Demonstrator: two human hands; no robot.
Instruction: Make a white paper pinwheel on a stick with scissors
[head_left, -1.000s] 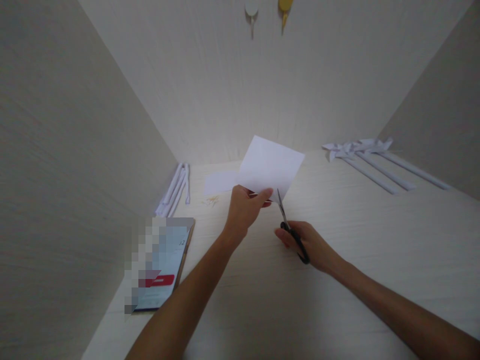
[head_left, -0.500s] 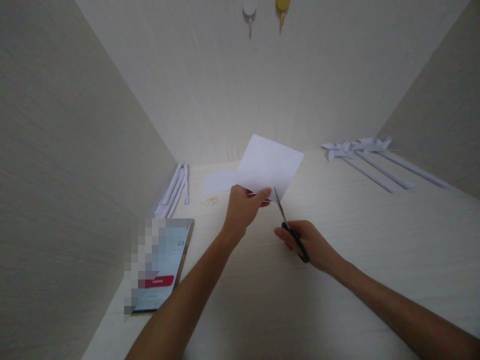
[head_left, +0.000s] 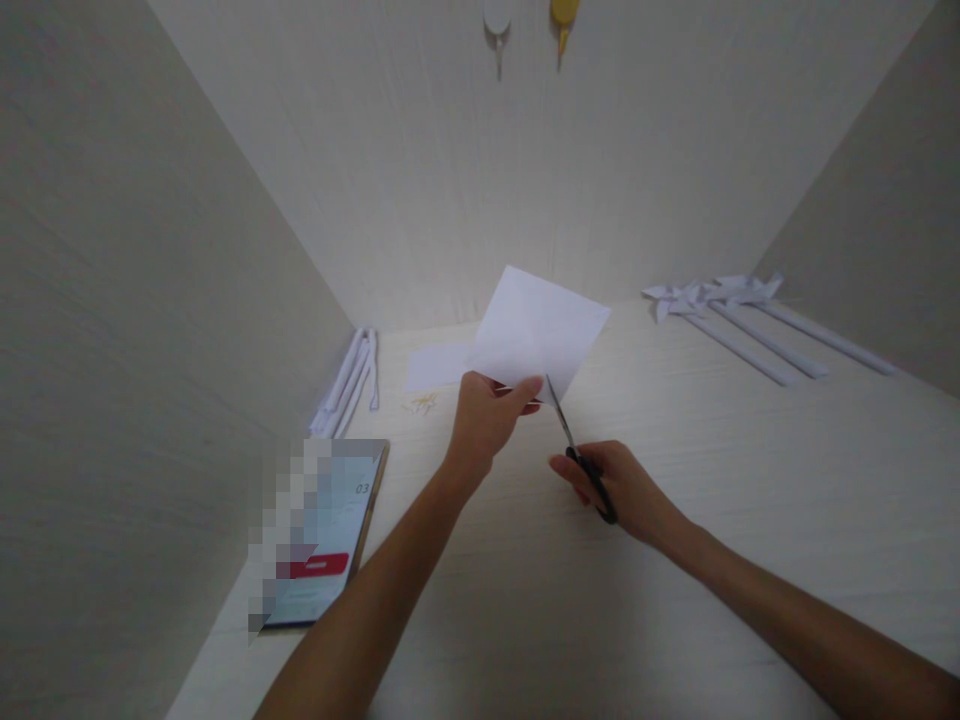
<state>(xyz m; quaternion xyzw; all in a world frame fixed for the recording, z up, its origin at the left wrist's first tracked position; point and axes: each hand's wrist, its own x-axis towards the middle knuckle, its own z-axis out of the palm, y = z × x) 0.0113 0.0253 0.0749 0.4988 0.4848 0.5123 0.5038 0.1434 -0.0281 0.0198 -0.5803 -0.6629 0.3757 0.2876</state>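
Between thumb and fingers, my left hand point(head_left: 491, 410) grips a white sheet of paper point(head_left: 540, 325) by its near edge, tilted up above the table. A faint crease runs across the sheet. My right hand point(head_left: 611, 485) is closed around the black handles of a pair of scissors point(head_left: 589, 478). The blades point away from me and lie at the sheet's near corner, just right of my left thumb. How far the blades are parted I cannot tell.
More white paper point(head_left: 435, 365) lies behind my left hand, near small yellowish pins or bits point(head_left: 421, 403). Rolled paper sticks point(head_left: 349, 385) and a phone point(head_left: 330, 535) are at left. Paper pinwheels on sticks point(head_left: 712, 295) lie at right. Walls point(head_left: 480, 200) enclose the table; two hooks hang above.
Both hands, the paper and the scissors hold almost the same position. The view has shifted very slightly.
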